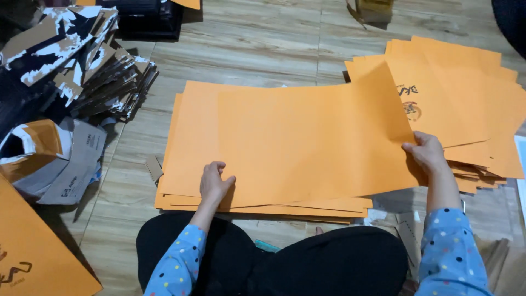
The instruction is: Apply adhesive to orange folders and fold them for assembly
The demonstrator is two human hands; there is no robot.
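gripping the top orange sheet (296, 142) (plain, large, its right side lifted) off the floor stack (263, 205), right hand (426, 152) pinches its edge; left hand (215, 183) presses fingers curled on its near edge.

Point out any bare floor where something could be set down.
Bare floor lies between the cardboard scrap heap and the right orange stack, above the middle stack. A narrower strip runs left of it. The right edge is crowded.
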